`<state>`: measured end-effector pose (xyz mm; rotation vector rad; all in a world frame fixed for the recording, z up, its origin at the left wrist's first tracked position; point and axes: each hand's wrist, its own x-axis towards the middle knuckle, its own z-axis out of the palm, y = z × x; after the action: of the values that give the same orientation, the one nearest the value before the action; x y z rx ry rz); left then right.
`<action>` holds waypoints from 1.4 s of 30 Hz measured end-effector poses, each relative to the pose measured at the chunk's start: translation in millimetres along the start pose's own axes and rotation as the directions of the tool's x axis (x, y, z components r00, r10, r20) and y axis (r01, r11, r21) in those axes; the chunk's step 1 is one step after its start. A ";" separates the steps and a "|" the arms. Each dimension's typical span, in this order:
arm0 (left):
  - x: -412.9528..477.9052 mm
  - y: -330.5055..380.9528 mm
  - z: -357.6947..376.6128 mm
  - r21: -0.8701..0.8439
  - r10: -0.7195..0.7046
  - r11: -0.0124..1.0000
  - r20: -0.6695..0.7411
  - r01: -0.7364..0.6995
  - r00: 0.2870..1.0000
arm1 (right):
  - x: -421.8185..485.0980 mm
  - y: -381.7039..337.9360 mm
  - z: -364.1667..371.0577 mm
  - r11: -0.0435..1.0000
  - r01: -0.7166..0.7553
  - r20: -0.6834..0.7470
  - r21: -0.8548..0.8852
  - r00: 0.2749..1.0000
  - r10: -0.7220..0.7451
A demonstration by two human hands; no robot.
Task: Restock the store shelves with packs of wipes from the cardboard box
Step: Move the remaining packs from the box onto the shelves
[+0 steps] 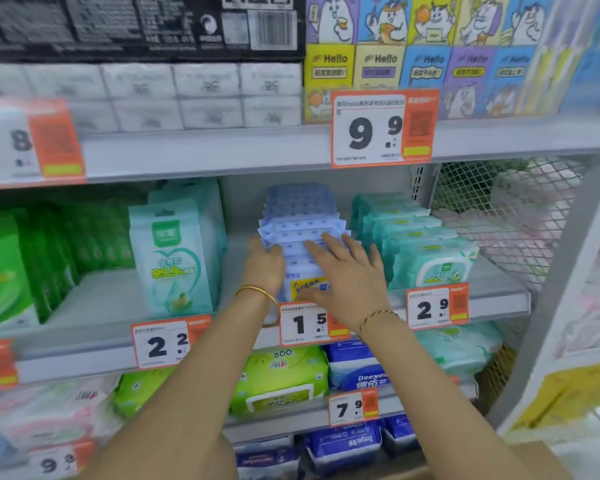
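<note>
Middle shelf [125, 299]: blue wipes packs [302, 216] stand in a front-to-back file between pale green packs [174, 258] and teal packs [426, 251]. Left hand [264, 263] lies flat on the file's left flank, right hand [349, 271] rests spread-fingered on top; neither curls round a pack. Packs look light, soft, slick-filmed: probably best pressed between both flanks, not pulled by crimped ends.

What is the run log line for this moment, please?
scene: row of pale blue soft wipe packs on grey metal shelf | left hand: against row's left side | right hand: flat, fingers spread on front packs
</note>
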<state>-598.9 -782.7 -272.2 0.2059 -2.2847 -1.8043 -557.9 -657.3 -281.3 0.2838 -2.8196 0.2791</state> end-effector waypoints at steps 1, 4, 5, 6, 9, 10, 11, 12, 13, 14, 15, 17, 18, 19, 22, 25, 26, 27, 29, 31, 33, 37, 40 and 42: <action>0.8 0.3 1.1 -0.006 0.018 1.000 0.012 -0.018 1.000 | 0.8 1.6 0.0 1.000 -0.007 0.005 -0.004 1.000 0.007; -0.2 -0.1 4.9 -0.041 0.037 0.999 0.028 -0.036 0.999 | 2.0 6.9 0.3 1.000 -0.022 -0.022 0.001 1.000 0.022; -0.8 0.1 5.6 -0.060 0.030 0.998 0.023 -0.029 0.999 | 2.3 7.9 0.9 1.000 -0.020 -0.032 -0.003 0.999 0.020; 0.0 -1.3 6.2 -0.079 0.036 0.996 0.022 -0.034 0.999 | 2.1 8.3 1.5 1.000 -0.016 -0.036 -0.010 0.999 0.015; 4.1 -5.9 4.9 -0.106 0.035 0.994 0.033 -0.031 0.999 | 1.7 9.5 2.9 1.000 0.019 -0.045 -0.011 0.999 -0.019; 5.0 -7.4 3.7 -0.108 0.029 0.994 0.042 -0.024 0.999 | 1.9 10.5 3.6 0.999 0.029 -0.062 0.030 0.998 -0.027; 6.3 -8.7 2.9 -0.111 0.022 0.994 0.043 -0.018 0.999 | 2.3 11.4 4.2 0.992 0.027 -0.099 0.122 0.995 -0.015; 7.1 -9.0 2.1 -0.128 0.018 0.992 0.039 -0.013 0.999 | 2.5 11.3 3.3 0.963 0.005 -0.147 0.268 0.988 0.036; 7.5 -8.6 2.1 -0.153 0.008 0.988 0.031 -0.003 0.999 | 3.3 10.7 0.7 0.902 -0.035 -0.190 0.429 0.974 0.128; 7.9 -8.3 2.7 -0.181 -0.008 0.983 0.022 0.012 1.000 | 4.4 9.8 -3.2 0.810 -0.082 -0.196 0.581 0.952 0.237; 6.6 -6.4 3.1 -0.224 -0.038 0.974 0.019 0.041 0.999 | 6.6 9.0 -6.0 0.705 -0.130 -0.161 0.697 0.930 0.331; 5.9 -4.9 3.3 -0.332 -0.093 0.938 0.035 0.099 0.995 | 12.0 8.3 -8.5 0.536 -0.203 -0.076 0.820 0.889 0.452; 5.5 -5.7 3.4 -0.390 -0.106 0.913 0.053 0.119 0.993 | 14.3 7.0 -8.5 0.484 -0.223 -0.050 0.846 0.871 0.489; 3.5 -5.3 3.4 -0.433 -0.118 0.891 0.074 0.138 0.990 | 16.9 6.8 -6.1 0.464 -0.223 -0.052 0.857 0.859 0.509; 1.2 -5.5 2.6 -0.479 -0.133 0.862 0.102 0.166 0.986 | 21.6 4.4 3.4 0.485 -0.228 -0.078 0.844 0.843 0.532; 5.1 -6.7 3.7 -0.459 -0.124 0.877 0.074 0.144 0.990 | 24.4 3.1 6.4 0.494 -0.217 -0.107 0.842 0.831 0.547; 6.0 -6.1 3.0 -0.459 -0.130 0.875 0.083 0.154 0.988 | 25.0 3.4 5.4 0.499 -0.217 -0.112 0.839 0.829 0.549; 7.6 -6.6 3.2 -0.466 -0.131 0.870 0.098 0.161 0.987 | 26.2 4.6 6.0 0.509 -0.222 -0.114 0.832 0.828 0.549; 7.6 -6.7 3.3 -0.475 -0.140 0.863 0.105 0.173 0.985 | 27.8 9.5 5.0 0.531 -0.239 -0.103 0.813 0.838 0.536; 6.8 -4.2 4.2 -0.495 -0.140 0.855 0.075 0.159 0.987 | 29.9 13.5 0.3 0.505 -0.255 -0.078 0.825 0.833 0.548; 10.0 -5.0 5.9 -0.536 -0.133 0.832 0.057 0.143 0.990 | 34.1 17.8 -4.3 0.419 -0.281 0.005 0.863 0.835 0.550; 12.2 -3.8 4.7 -0.503 -0.125 0.851 0.091 0.154 0.988 | 42.0 21.0 -7.5 0.077 -0.338 0.245 0.938 0.803 0.544; 13.0 -4.8 6.4 -0.499 -0.120 0.855 0.075 0.142 0.990 | 42.3 23.3 -1.5 0.009 -0.355 0.291 0.935 0.782 0.550; 14.5 -4.1 7.5 -0.559 -0.153 0.810 0.091 0.177 0.984 | 40.8 23.3 0.6 0.022 -0.348 0.279 0.937 0.787 0.550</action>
<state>-615.0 -780.2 -276.6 0.2683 -1.6817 -2.5027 -601.4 -641.7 -273.2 -0.4638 -1.9443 2.1812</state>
